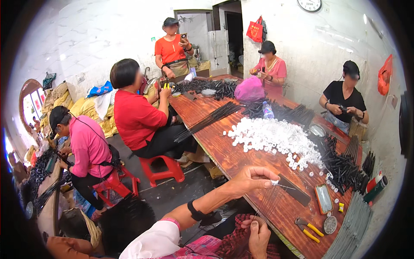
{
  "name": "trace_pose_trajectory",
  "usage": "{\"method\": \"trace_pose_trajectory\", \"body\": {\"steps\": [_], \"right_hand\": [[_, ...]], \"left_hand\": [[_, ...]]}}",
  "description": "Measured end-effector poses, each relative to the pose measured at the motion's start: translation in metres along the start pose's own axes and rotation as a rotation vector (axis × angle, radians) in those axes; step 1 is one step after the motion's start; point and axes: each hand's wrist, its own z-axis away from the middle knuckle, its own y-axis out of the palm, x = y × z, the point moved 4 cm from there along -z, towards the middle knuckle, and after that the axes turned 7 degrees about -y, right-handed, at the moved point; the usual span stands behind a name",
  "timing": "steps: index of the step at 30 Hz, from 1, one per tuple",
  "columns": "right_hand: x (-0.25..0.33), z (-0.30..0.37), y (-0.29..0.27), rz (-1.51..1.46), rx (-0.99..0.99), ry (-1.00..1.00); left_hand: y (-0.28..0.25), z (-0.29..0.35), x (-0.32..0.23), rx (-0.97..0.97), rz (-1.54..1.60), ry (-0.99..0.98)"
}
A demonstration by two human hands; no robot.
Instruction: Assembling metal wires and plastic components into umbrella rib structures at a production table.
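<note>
as left hand (249, 183) pinches cap (274, 182), right hand (258, 237) grips rods (268, 201), bare table edge (285, 229) beside

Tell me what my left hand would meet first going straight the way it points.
Your left hand would probably meet the dark, flat rectangular plate on the reddish-brown wood-grain table; depth is unclear.

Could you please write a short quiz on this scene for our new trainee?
1. True or false: the right hand grips a bundle of thin rods.
2. What colour are the handles of the pliers on the table: (a) red, (b) yellow, (c) blue?
3. Fill in: the left hand pinches a small ____ cap.

Key: 1 true; 2 b; 3 white.
</note>
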Motion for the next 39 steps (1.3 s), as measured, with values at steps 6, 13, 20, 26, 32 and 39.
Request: {"method": "trace_pose_trajectory", "body": {"steps": [6,13,20,26,32,39], "right_hand": [[0.023,-0.079,0.018,-0.076,0.04,-0.263],[0.121,-0.212,0.066,-0.359,0.436,-0.442],[0.104,-0.214,0.075,-0.428,0.649,-0.282],[0.103,-0.211,0.078,-0.464,0.723,-0.228],[0.105,-0.226,0.082,-0.551,0.961,-0.206],[0.114,-0.22,0.082,-0.535,0.856,-0.267]], "left_hand": [[-0.027,-0.013,-0.081,-0.121,-0.142,0.193],[-0.047,-0.009,-0.246,-0.087,-0.241,0.593],[-0.071,0.001,-0.226,-0.099,-0.22,0.578],[-0.068,0.008,-0.225,-0.137,-0.303,0.653],[-0.06,0.009,-0.229,0.007,-0.246,0.756],[-0.066,0.013,-0.226,-0.06,-0.206,0.808]]}}
